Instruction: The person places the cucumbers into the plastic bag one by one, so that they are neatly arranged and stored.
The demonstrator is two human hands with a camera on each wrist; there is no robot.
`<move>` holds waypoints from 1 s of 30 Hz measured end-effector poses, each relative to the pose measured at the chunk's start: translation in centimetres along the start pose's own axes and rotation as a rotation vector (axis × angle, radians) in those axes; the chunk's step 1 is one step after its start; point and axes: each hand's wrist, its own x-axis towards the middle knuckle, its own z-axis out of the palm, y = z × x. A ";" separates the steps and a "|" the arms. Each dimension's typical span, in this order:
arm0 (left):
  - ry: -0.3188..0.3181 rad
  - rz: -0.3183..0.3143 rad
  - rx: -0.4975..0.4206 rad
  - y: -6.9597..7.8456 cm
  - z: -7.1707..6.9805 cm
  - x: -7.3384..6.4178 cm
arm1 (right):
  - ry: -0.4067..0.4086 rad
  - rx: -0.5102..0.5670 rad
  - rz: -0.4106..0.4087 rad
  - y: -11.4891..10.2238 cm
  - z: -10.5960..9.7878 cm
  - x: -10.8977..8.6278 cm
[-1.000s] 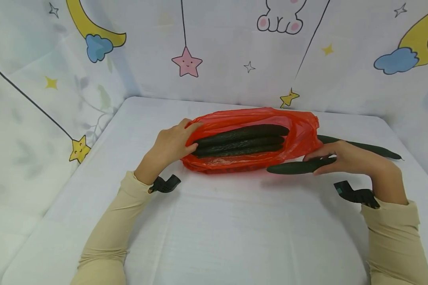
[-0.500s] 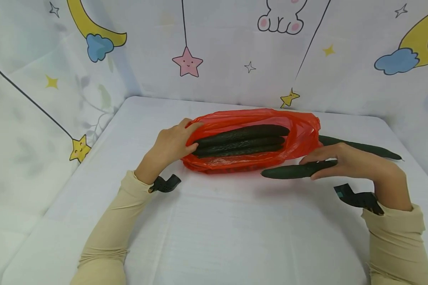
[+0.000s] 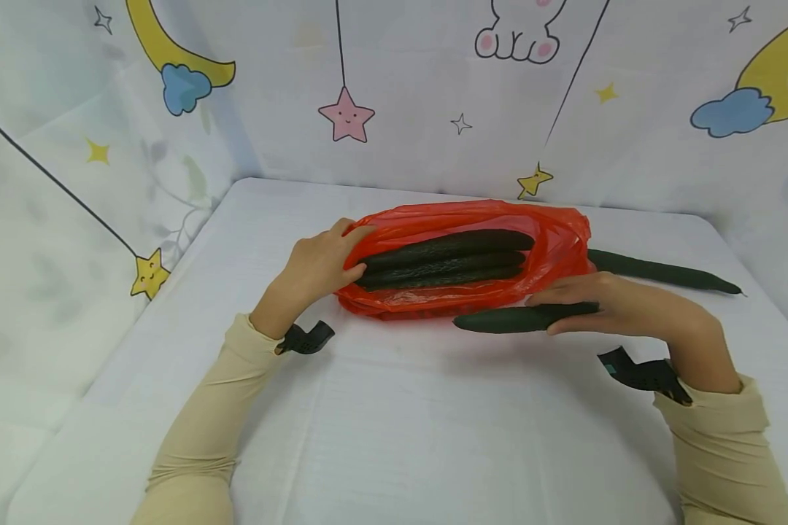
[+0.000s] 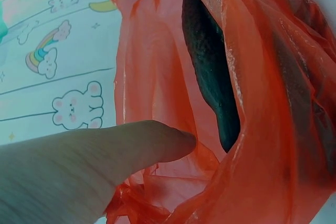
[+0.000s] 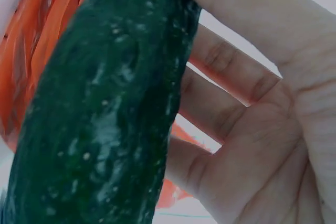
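Observation:
A red plastic bag [image 3: 565, 230] lies on its side with its mouth towards me, and several dark green cucumbers [image 3: 443, 259] sit inside it. My left hand [image 3: 311, 266] grips the bag's left end; its thumb [image 4: 163, 142] reaches in at the opening in the left wrist view. Between thumb and fingers, my right hand [image 3: 624, 310] holds another cucumber [image 3: 499, 319] just in front of the bag's lower right edge. That cucumber [image 5: 100, 108] fills much of the right wrist view, the bag behind it. One more cucumber [image 3: 670, 272] lies behind the right hand, its left end hidden by the bag.
A white-covered table [image 3: 400, 423] spreads beneath everything. Behind it hangs a pale cloth backdrop [image 3: 407, 73] printed with moons, stars and clouds. Dark camera mounts [image 3: 305, 339] are strapped at both wrists.
My right hand has carried its cucumber left and a little towards me, along the front of the bag. The left hand and the bag stay almost still.

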 end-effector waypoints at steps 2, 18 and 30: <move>-0.001 0.000 0.000 0.0 0.0 0.0 | 0.005 -0.022 -0.034 -0.3 0.1 0.4; -0.015 -0.002 -0.004 0.0 -0.1 0.0 | 0.019 0.012 -0.011 -2.6 0.9 2.1; -0.003 0.008 -0.001 0.0 0.1 0.0 | 0.026 0.072 -0.063 -3.9 1.1 3.9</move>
